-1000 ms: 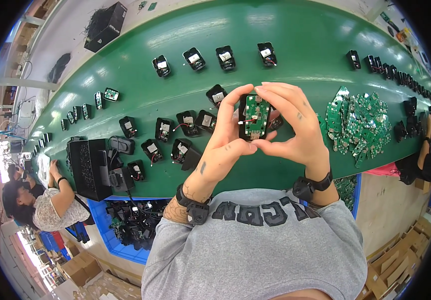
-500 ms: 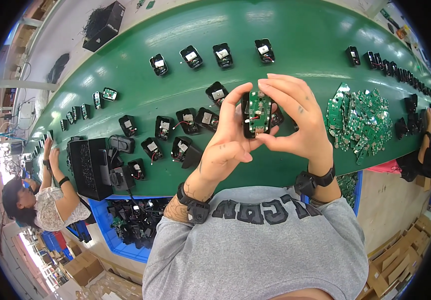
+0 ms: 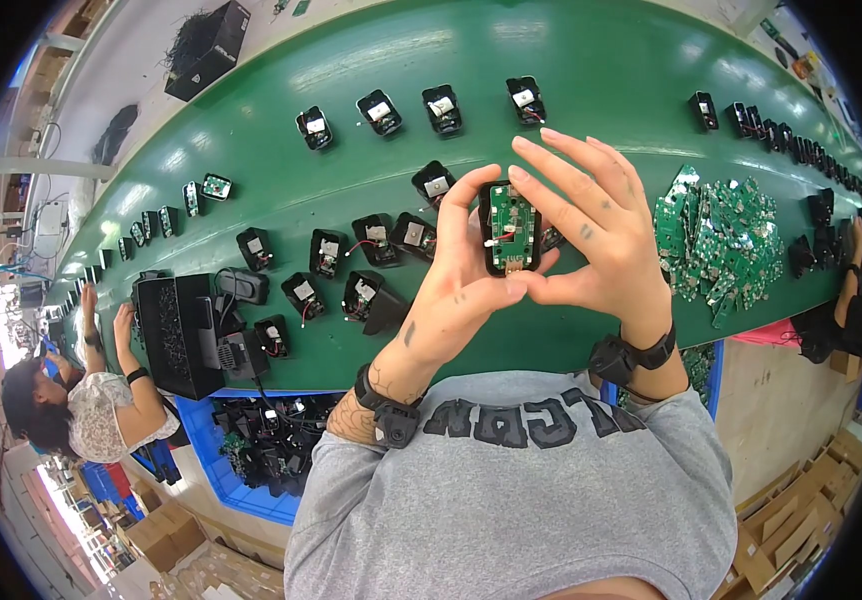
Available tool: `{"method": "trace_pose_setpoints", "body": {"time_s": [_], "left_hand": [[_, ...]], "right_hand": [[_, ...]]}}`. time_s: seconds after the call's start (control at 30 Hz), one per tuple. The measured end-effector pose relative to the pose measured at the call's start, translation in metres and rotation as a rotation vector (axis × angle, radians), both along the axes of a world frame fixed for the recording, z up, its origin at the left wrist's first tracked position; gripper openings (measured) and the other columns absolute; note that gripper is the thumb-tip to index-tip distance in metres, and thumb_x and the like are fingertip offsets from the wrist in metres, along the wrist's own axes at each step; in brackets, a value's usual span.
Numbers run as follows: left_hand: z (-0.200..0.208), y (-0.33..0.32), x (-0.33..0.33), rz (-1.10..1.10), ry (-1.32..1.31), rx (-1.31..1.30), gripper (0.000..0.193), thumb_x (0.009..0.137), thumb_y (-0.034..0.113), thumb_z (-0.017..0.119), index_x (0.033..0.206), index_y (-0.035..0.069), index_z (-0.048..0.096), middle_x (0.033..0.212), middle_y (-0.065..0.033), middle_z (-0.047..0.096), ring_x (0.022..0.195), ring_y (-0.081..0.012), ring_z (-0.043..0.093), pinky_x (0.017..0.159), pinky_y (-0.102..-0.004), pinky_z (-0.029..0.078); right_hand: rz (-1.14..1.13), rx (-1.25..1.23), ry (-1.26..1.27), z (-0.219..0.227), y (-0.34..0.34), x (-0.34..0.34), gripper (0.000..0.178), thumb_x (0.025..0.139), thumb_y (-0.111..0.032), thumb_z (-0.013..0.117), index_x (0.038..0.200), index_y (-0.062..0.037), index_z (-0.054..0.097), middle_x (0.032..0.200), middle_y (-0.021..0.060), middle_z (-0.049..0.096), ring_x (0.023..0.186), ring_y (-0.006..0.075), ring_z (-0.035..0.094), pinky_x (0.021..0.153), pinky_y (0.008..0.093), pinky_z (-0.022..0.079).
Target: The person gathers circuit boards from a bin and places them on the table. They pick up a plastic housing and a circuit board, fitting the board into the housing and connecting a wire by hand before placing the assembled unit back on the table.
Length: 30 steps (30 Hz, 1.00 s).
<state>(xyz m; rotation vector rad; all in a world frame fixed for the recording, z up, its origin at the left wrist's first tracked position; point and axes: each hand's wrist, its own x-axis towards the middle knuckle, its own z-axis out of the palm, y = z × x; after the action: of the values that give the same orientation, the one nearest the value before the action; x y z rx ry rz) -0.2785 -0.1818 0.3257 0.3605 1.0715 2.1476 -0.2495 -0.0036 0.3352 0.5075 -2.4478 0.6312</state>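
Note:
A black plastic casing (image 3: 488, 262) with a green circuit board (image 3: 519, 225) seated in its mouth is held up over the bench. Round its left side curls my left hand (image 3: 459, 270), the index finger at the top corner and the thumb at the lower edge. My right hand (image 3: 591, 225) closes on it from the right, its thumb near the bottom and a fingertip at the top of the board. The other right fingers stretch upward, off the casing. Beyond the held casing, another open black casing (image 3: 434, 184) rests on the bench.
Several open casings (image 3: 363, 295) with wires stand on the green bench (image 3: 591, 80). A heap of circuit boards (image 3: 716, 240) lies right. At left are a black bin (image 3: 176, 340) and a co-worker (image 3: 101, 400). Blue crates (image 3: 221, 480) sit below the front edge.
My left thumb has moved in to the casing's lower edge. The right fingers have lifted and spread slightly. The board looks set squarer in the casing. The co-worker's hands have moved apart.

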Motion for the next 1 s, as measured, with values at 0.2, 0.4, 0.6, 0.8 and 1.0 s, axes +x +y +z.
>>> {"method": "trace_pose_setpoints", "body": {"time_s": [0.2,0.4,0.6,0.8,1.0], "left_hand": [[-0.005,0.003,-0.002,0.021,0.006,-0.050,0.068,0.090,-0.001,0.051,0.146,0.017,0.017,0.142,-0.0139,0.036,0.129,-0.0295,0.045,0.103,-0.0467,0.044],[-0.005,0.006,0.001,-0.008,0.078,-0.121,0.061,0.092,-0.003,0.046,0.144,0.015,0.023,0.136,-0.0106,0.039,0.124,-0.0229,0.046,0.101,-0.0425,0.046],[-0.011,0.010,-0.004,0.043,0.232,-0.197,0.050,0.094,-0.007,0.042,0.140,0.012,0.033,0.129,-0.0074,0.042,0.118,-0.0164,0.047,0.098,-0.0380,0.050],[-0.034,0.013,-0.004,0.111,0.330,-0.212,0.041,0.096,-0.003,0.046,0.134,0.010,0.038,0.126,-0.0054,0.042,0.109,-0.0150,0.053,0.089,-0.0342,0.057],[-0.044,0.014,-0.004,0.159,0.342,-0.177,0.040,0.095,-0.002,0.048,0.132,0.009,0.039,0.128,-0.0049,0.041,0.110,-0.0150,0.052,0.091,-0.0347,0.055]], "right_hand": [[0.060,-0.169,-0.153,-0.003,0.001,0.001,0.066,0.062,-0.018,0.076,0.125,-0.0078,0.060,0.133,0.0110,0.056,0.123,0.0315,0.051,0.102,0.0452,0.040],[0.196,-1.221,-0.587,-0.029,-0.012,0.002,0.046,0.082,-0.006,0.065,0.127,-0.0015,0.056,0.125,0.0111,0.058,0.110,0.0190,0.057,0.095,0.0322,0.046],[0.244,-1.364,-0.553,-0.041,-0.022,-0.003,0.037,0.088,0.000,0.062,0.125,0.0011,0.056,0.112,0.0065,0.062,0.098,0.0112,0.060,0.086,0.0261,0.050],[0.152,-1.335,-0.463,-0.044,-0.028,-0.003,0.037,0.085,0.001,0.063,0.122,-0.0001,0.059,0.106,0.0042,0.064,0.090,0.0078,0.060,0.079,0.0240,0.051],[0.061,-1.145,-0.568,-0.045,-0.019,-0.004,0.043,0.079,-0.003,0.071,0.121,-0.0053,0.062,0.104,0.0031,0.065,0.093,0.0093,0.060,0.077,0.0228,0.049]]}}
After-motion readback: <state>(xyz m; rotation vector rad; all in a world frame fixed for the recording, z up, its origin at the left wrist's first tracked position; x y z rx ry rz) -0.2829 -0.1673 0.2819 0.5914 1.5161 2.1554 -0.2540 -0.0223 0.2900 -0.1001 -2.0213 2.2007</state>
